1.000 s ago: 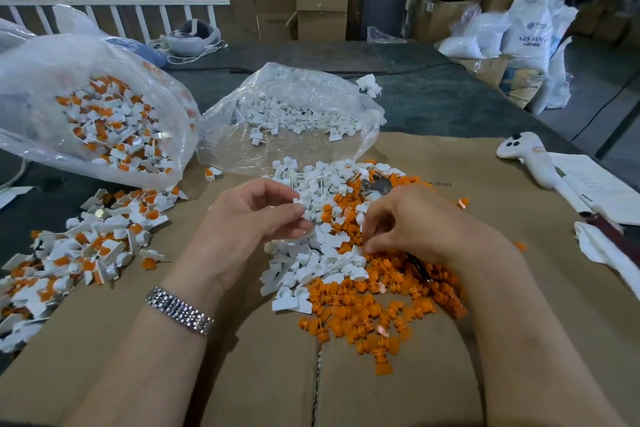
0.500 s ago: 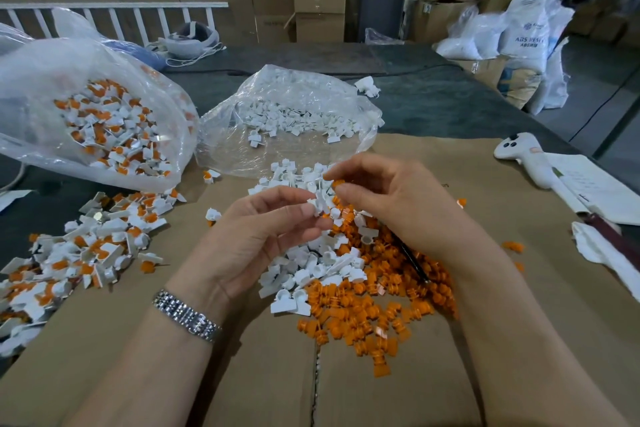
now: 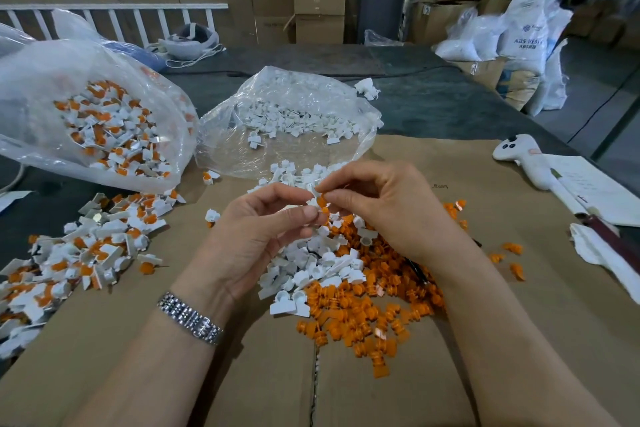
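1. Orange plug (image 3: 323,202): a small piece held in mid-air at centre frame. The right hand (image 3: 384,211) pinches it between thumb and forefinger, with the other fingers curled in.
2. White cap (image 3: 312,203): touches the plug on its left side. The left hand (image 3: 252,239) grips it between thumb tip and fingertips. Whether the plug is seated in the cap cannot be told.
3. Both hands meet fingertip to fingertip just above the mixed pile (image 3: 346,281). In the pile, white caps lie toward the far and left side, and orange plugs spread near and right.
4. A metal watch (image 3: 189,318) is on the left wrist.
5. The pile sits on a cardboard sheet (image 3: 519,322), which covers the near part of a dark grey worktop (image 3: 433,104).
6. Just beyond the pile is the middle bag (image 3: 294,121), clear plastic with its mouth open toward the hands and white caps inside.
7. The left bag (image 3: 97,114) is clear and larger, and is filled with white pieces showing orange.
8. A loose heap (image 3: 79,253) of the same white-and-orange pieces lies below the left bag, at the cardboard's left edge.
9. Well apart at far right are a white controller (image 3: 523,156), a paper sheet (image 3: 595,191) and a white cloth (image 3: 602,253).
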A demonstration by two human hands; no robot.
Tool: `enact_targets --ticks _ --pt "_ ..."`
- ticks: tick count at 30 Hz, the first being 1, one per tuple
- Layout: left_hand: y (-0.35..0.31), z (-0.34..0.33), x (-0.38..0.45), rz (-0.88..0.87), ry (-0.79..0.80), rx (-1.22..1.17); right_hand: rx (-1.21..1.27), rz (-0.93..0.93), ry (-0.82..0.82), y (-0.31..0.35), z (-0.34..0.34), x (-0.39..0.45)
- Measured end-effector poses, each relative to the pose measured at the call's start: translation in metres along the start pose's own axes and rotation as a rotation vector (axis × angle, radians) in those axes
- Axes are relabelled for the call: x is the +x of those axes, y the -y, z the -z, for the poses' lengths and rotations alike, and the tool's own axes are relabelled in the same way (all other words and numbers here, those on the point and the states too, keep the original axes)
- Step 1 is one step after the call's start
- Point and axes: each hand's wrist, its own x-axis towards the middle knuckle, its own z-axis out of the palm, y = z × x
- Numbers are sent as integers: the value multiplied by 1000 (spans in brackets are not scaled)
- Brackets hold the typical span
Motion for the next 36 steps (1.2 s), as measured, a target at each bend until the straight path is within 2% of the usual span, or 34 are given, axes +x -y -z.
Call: enact_targets --ticks 9,14,20,26,29,33,36 --pt "4 2 2 -60 -28 -124 -166 120 -178 5 -16 -1" --pt "7 -2 0 -180 -67 85 -268 175 -231 4 -24 -1" --pt "8 -9 -7 -244 -210 417 -162 70 -249 1 -35 1" --pt "10 -14 -8 -339 -269 492 -108 34 -314 0 -43 0" --pt "10 -14 -9 -347 -255 387 -162 107 -364 3 -47 -2" --pt "8 -7 -8 -299 -164 235 -43 70 -284 5 -41 0" --pt "7 -3 -6 -267 -121 168 -52 39 -103 6 -26 1"
